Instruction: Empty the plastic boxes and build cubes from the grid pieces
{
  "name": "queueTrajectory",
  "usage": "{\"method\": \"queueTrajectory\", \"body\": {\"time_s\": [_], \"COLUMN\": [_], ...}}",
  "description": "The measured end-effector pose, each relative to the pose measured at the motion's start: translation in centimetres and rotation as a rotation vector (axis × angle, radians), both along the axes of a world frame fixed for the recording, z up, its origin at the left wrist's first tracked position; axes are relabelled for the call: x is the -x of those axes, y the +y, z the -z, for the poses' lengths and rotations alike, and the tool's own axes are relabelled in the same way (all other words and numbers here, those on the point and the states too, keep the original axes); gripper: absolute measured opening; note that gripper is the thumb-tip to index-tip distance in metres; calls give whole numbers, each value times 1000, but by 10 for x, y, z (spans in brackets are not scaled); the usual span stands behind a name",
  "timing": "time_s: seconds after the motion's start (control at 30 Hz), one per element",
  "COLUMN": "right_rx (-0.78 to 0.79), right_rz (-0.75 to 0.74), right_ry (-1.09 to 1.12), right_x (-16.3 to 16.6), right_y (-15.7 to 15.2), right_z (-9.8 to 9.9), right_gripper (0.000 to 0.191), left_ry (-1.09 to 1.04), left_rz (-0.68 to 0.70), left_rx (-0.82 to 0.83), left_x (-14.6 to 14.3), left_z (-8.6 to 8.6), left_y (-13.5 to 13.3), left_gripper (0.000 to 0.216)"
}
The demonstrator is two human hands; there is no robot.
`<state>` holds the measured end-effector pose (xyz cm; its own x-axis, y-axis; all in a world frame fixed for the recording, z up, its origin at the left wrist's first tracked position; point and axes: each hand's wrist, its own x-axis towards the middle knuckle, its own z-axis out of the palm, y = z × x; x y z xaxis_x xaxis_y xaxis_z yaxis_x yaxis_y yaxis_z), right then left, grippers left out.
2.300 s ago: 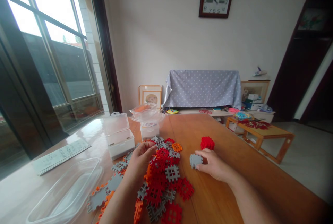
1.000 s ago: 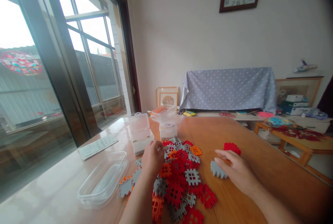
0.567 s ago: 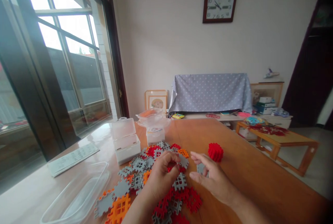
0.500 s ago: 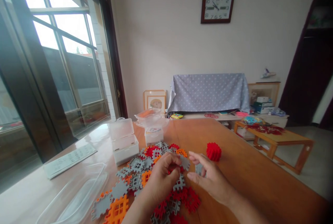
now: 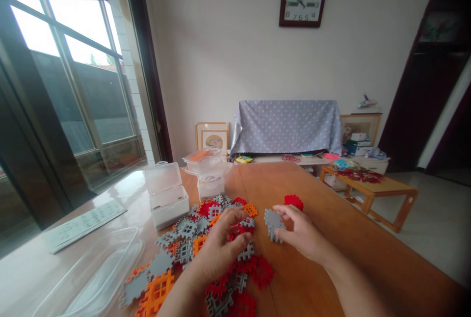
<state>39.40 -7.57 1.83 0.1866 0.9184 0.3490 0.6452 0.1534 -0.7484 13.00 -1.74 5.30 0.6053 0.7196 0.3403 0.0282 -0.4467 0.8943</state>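
A heap of flat interlocking tiles (image 5: 206,253) in red, grey and orange lies on the wooden table (image 5: 331,258). My right hand (image 5: 303,233) pinches a small block of joined grey tiles (image 5: 273,224) just above the table, right of the heap. My left hand (image 5: 221,248) hovers over the heap with its fingers curled and apart, nothing visibly gripped. A red built cube (image 5: 293,201) stands on the table just behind my right hand.
A white box with its lid up (image 5: 166,198) and stacked clear tubs (image 5: 208,172) stand behind the heap. A clear shallow container (image 5: 84,277) and a printed sheet (image 5: 84,219) lie at the left. Window at left, low table (image 5: 371,187) at the right.
My left hand took a grey tile from the heap and brought it to my right hand. The grey block in my right hand now looks bigger, and my left hand is back over the heap.
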Motion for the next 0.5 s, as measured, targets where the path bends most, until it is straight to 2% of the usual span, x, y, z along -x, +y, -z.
{"method": "queueTrajectory", "body": {"time_s": [0.17, 0.5], "right_rx": [94, 115], "right_rz": [72, 50], "right_ry": [-60, -187], "right_x": [-26, -24], "right_y": [3, 3], "right_z": [15, 20], "right_gripper": [53, 53], "left_ry": [81, 57], "left_rz": [-123, -194], "left_rx": [-5, -23], "left_x": [10, 15], "left_z": [-1, 1], "left_y": [12, 20], "left_gripper": [36, 38]}}
